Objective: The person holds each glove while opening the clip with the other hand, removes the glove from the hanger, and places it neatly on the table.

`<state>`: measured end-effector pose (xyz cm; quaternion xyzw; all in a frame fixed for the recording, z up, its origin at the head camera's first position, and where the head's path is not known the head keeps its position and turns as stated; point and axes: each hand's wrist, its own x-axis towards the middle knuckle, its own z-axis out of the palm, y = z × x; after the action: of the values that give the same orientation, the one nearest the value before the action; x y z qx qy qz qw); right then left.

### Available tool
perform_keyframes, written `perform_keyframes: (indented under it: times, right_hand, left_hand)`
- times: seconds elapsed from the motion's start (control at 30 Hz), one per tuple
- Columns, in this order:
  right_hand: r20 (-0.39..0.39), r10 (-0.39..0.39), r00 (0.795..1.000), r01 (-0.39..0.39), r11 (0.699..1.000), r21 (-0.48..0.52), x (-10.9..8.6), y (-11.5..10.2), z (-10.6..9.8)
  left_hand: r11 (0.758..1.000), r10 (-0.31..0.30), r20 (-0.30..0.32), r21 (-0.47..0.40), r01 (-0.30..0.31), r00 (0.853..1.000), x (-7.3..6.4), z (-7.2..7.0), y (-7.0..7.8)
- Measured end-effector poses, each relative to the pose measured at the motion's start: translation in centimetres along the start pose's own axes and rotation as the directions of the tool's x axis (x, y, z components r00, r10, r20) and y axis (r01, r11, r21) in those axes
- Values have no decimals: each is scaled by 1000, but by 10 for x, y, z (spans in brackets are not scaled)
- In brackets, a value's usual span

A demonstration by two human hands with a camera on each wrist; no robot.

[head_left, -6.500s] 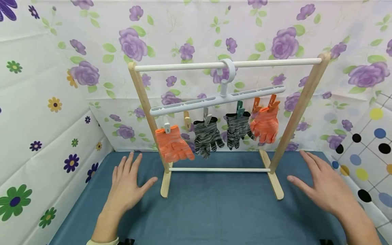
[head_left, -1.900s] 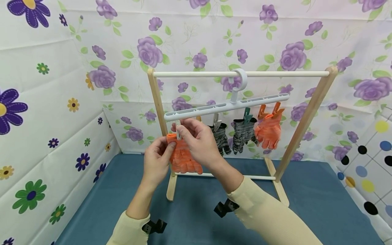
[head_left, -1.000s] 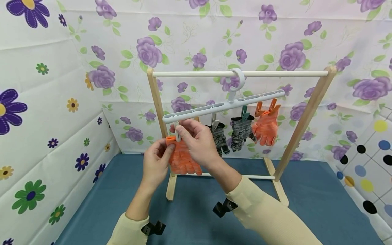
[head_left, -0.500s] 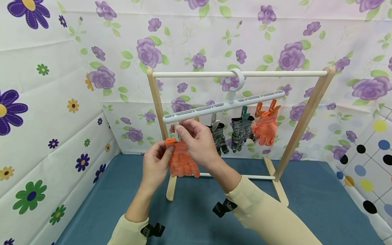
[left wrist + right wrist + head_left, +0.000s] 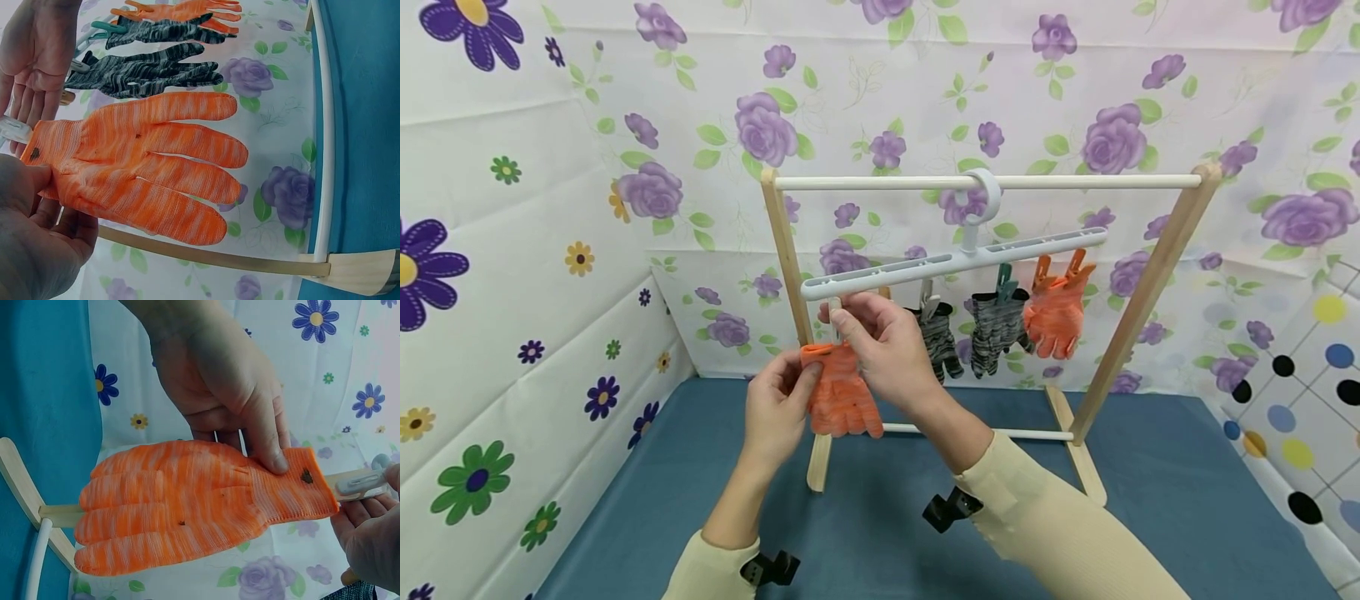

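At the left end of the white hanger, my left hand pinches an orange knitted glove by its cuff, thumb in front. The glove's fingers hang down. My right hand holds a white clothespin between thumb and fingers, just below the hanger. In the right wrist view, the clothespin lies beside the cuff edge of the glove, its tip past the cuff rather than over it. A dark spot marks the cuff in both wrist views. Part of the clothespin is hidden by my right fingers.
Two grey-black gloves and another orange glove hang from clothespins farther right. A yellowish clothespin shows behind my right hand. The hanger hooks over the white rod of a wooden stand on a blue-covered table.
Both hands have come from beside the stand to the left glove and its clothespin. Over the last second the glove has slid down and left from the clothespin; the hanger's right end dipped slightly.
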<state>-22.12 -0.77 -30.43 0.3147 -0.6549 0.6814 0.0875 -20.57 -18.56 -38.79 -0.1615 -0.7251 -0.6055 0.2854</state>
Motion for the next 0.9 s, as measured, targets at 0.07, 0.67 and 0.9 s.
perform_keyframes:
  times: [0.07, 0.67, 0.9]
  right_hand:
    - [5, 10, 1000, -10, 1000, -15, -1, -1, -1]
    - [14, -15, 1000, 16, 996, -89, -8, -7, -6]
    - [38, -57, 998, 61, 991, -118, -13, -8, -6]
  left_hand:
    - [1000, -3, -2, 6, 3, 1000, -1, -1, 0]
    - [999, -17, -30, 38, 19, 999, -3, -9, 0]
    - [999, -18, -38, 49, 20, 999, -4, -11, 0]
